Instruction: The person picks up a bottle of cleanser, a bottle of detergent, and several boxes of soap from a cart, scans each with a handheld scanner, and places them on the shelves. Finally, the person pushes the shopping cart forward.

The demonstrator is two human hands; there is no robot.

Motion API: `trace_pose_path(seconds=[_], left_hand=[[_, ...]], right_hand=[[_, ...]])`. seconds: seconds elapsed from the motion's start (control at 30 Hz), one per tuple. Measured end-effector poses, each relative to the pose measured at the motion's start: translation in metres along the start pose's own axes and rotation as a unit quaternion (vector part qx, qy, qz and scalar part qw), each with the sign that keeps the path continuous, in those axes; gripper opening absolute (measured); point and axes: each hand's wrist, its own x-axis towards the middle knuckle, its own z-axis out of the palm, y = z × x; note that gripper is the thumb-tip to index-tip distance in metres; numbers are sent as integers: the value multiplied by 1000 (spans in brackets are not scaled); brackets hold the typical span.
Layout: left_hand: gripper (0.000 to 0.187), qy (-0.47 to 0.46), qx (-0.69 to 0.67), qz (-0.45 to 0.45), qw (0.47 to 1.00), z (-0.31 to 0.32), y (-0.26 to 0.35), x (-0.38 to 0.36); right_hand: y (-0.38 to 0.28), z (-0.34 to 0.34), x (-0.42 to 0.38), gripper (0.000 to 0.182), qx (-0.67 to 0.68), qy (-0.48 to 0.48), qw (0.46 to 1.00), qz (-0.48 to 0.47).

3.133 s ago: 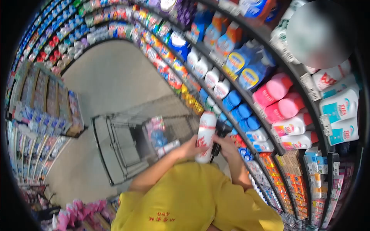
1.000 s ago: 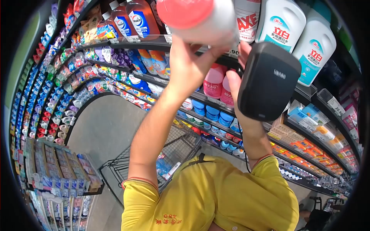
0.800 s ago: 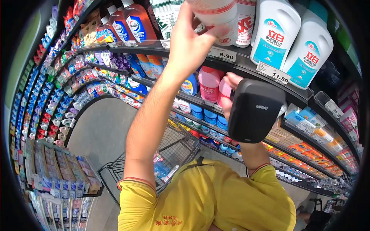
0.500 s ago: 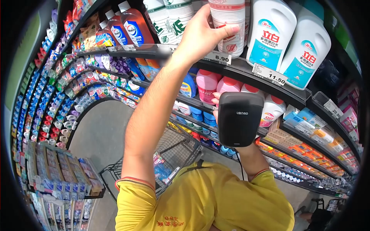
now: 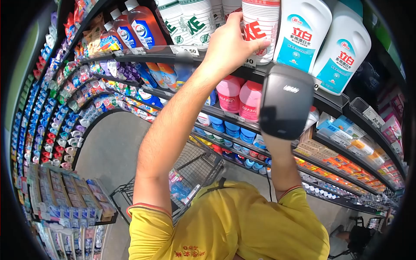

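My left hand (image 5: 232, 43) is on the upper shelf, gripping a stack of white paper cups (image 5: 262, 24) with red lettering. Its thumb lies across the front of the stack and its fingers reach around the left side. Left of it stand more paper cup stacks (image 5: 197, 21) with green lettering. Just right is a white bleach bottle (image 5: 302, 30) with a turquoise label. A black rounded handheld device (image 5: 287, 102) is at my right hand and covers it; the fingers there are hidden. Only the right wrist (image 5: 279, 147) shows below the device.
Brown liquid bottles (image 5: 147, 28) are on the upper shelf at left. Pink bottles (image 5: 228, 93) stand on the shelf below. A wire shopping cart (image 5: 199, 162) with a few packages is beside me. A display rack (image 5: 69, 195) stands at lower left.
The cup stack has turned, bringing its large red letters to the front. My right hand and the black device have moved up and to the right.
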Motion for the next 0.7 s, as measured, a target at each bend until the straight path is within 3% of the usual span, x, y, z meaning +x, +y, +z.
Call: trace_pose_path(seconds=[0.03,0.1,0.13,0.23,0.27,0.37,0.53,0.57,0.6,0.63,0.7], left_hand=[[75,2,-2,-2,1000,-1,5,-1],[75,19,57,6,998,-5,14,-5],[70,16,40,7,999,-6,14,-8],[64,46,-14,73,996,-10,17,-13],[56,38,-7,57,998,-12,19,-19],[57,6,2,78,997,-15,18,-25],[59,9,9,147,989,-11,-3,-35],[60,-10,29,126,992,-12,-6,-39],[59,20,52,170,984,-15,-5,-44],[58,49,75,211,973,-18,-4,-51],[50,67,53,198,976,-30,-4,-81]], right_hand=[[-2,-2,13,24,-79,4,995,-53],[-17,-1,39,22,-30,40,998,-49],[-13,-6,53,25,-160,2,971,-179],[-20,7,72,26,0,15,1000,17],[-18,10,75,24,81,24,996,21],[-16,14,77,22,121,0,990,76],[-10,21,71,26,124,27,990,61],[-10,22,67,27,132,49,988,58],[-11,24,63,30,141,57,988,27],[-13,21,57,28,54,49,997,-21],[-29,31,34,27,211,35,977,14]])
